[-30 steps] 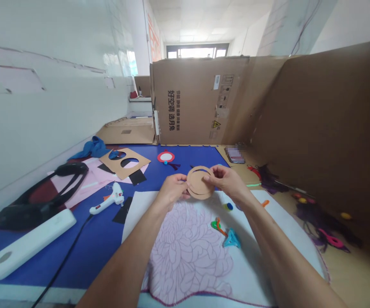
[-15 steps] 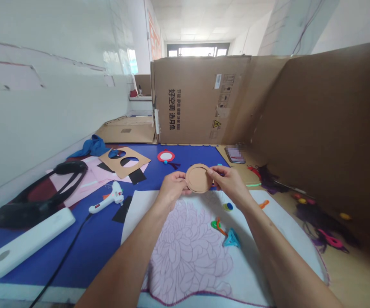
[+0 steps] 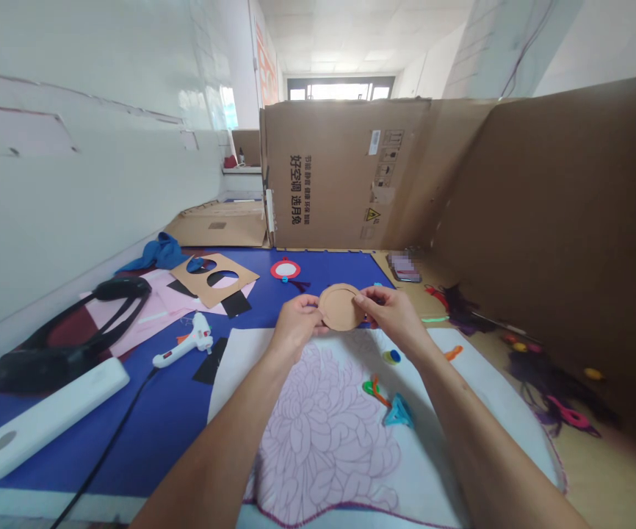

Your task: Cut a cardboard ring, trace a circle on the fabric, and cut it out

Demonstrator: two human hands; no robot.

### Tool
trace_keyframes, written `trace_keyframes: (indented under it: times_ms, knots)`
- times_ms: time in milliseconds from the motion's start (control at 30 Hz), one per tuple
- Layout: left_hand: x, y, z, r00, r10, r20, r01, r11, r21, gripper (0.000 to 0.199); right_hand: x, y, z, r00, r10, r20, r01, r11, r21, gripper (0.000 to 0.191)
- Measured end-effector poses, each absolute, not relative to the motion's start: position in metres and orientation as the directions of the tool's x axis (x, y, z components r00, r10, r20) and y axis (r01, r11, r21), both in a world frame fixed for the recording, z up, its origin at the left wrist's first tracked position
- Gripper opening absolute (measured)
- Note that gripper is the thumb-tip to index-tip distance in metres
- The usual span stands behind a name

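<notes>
A round cardboard disc (image 3: 342, 308) with a ring-shaped rim is held up between my two hands, above the far edge of a white cloth (image 3: 329, 426) printed with a flower outline. My left hand (image 3: 299, 319) pinches its left edge. On the other side, my right hand (image 3: 384, 305) grips the right edge, thumb on the face. Below on the cloth lie a small blue-capped container (image 3: 391, 356), a green and orange twisted piece (image 3: 376, 389) and a light-blue triangular piece (image 3: 399, 411). An orange piece (image 3: 453, 353) rests right of my right forearm.
A white glue gun (image 3: 186, 344) with a black cord lies left, near a long white handle-like object (image 3: 53, 419). Behind it is a cardboard sheet with round holes (image 3: 216, 279). A red-rimmed oval (image 3: 285, 270) sits on the blue mat. Tall cardboard walls (image 3: 345, 173) stand behind and right.
The disc has tilted slightly in my hands, and my right thumb has shifted a little left on its face. Everything else stays in place.
</notes>
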State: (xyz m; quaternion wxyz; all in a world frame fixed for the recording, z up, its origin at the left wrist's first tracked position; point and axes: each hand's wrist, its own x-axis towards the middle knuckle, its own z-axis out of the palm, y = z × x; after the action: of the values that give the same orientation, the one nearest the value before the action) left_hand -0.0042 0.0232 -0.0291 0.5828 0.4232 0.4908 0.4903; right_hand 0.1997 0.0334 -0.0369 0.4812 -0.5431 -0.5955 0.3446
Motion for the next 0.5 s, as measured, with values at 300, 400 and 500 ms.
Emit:
trace_keyframes:
  times_ms: [300,400,500]
  knots:
    - [-0.0038,0.0248,-0.0308,0.019,0.988,-0.150,-0.147,0.151,0.978,0.012,0.1986,0.0334,-0.0357,0.052,0.979,0.198,0.322,0.171,-0.931,0.039]
    - [-0.0038,0.0257,-0.0319,0.017,0.989,-0.146,-0.140,0.147,0.979,0.011,0.1985,0.0330,-0.0348,0.044,0.980,0.192,0.338,0.166,-0.926,0.040]
    - [-0.0038,0.0259,-0.0317,0.016,0.989,-0.147,-0.128,0.148,0.981,0.012,0.1981,0.0325,-0.0337,0.044,0.980,0.196,0.339,0.170,-0.925,0.039]
